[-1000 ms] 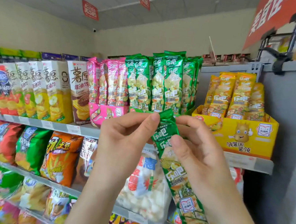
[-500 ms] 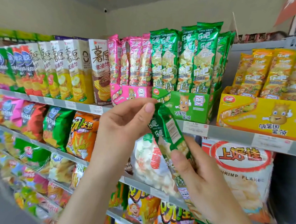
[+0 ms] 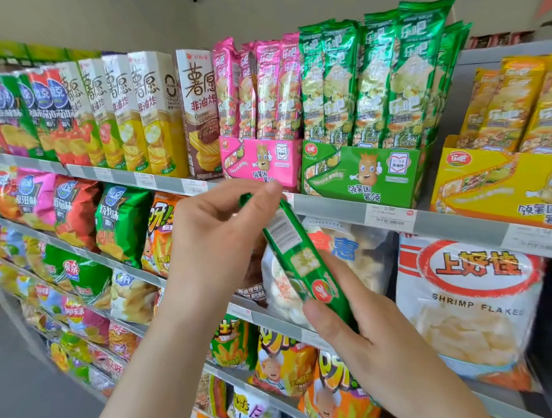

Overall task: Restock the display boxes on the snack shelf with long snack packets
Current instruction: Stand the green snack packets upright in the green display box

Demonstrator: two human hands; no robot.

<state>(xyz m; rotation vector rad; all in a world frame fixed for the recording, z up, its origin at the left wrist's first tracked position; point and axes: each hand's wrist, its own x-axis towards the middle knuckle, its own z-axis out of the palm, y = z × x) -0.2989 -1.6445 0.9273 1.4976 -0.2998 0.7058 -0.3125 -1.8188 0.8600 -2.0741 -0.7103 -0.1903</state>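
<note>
Snack shelving (image 3: 335,209) backs a long green snack packet (image 3: 296,261) held before it, slanting, top end up-left, lower end down-right. Left hand (image 3: 214,236) pinches the top; right hand (image 3: 373,336) grips the lower part, below the green display box (image 3: 362,173).

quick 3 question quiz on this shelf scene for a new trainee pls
1. True or false: both the left hand and the right hand hold the green packet.
2. Which of the three display boxes on the top shelf stands in the middle? A pink, B green, C yellow.
3. Which end of the packet does the left hand pinch?
Key: 1 true. 2 B, the green display box. 3 the upper end.
</note>
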